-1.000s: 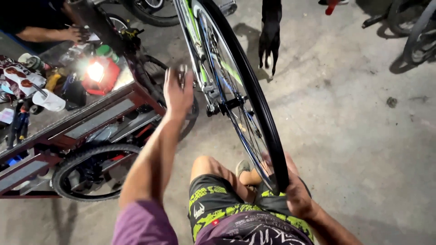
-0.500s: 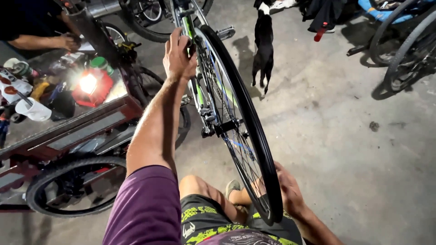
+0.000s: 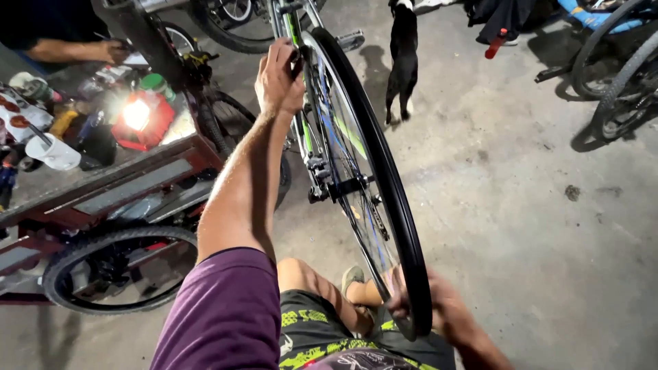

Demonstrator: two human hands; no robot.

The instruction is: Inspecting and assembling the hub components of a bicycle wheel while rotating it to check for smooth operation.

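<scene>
A bicycle wheel (image 3: pixel 384 171) with a black tyre and thin spokes stands upright in front of me, mounted in a green and grey bicycle frame (image 3: pixel 305 130). My left hand (image 3: pixel 279 77) is raised and closed on the frame near the top of the tyre. My right hand (image 3: pixel 428 308) grips the lower edge of the tyre beside my knee. My purple sleeve and patterned shorts fill the bottom of the view.
A red cart (image 3: pixel 103 192) with a lit lamp (image 3: pixel 137 113), cups and tools stands at left, another wheel (image 3: pixel 116 267) below it. Another person's hand (image 3: pixel 113 49) rests at top left. A black dog (image 3: pixel 403 58) stands on the concrete. More bicycles (image 3: pixel 617 62) are at right.
My left hand has risen from the spokes to the top of the frame. My view has tilted so the wheel and dog sit lower and nearer.
</scene>
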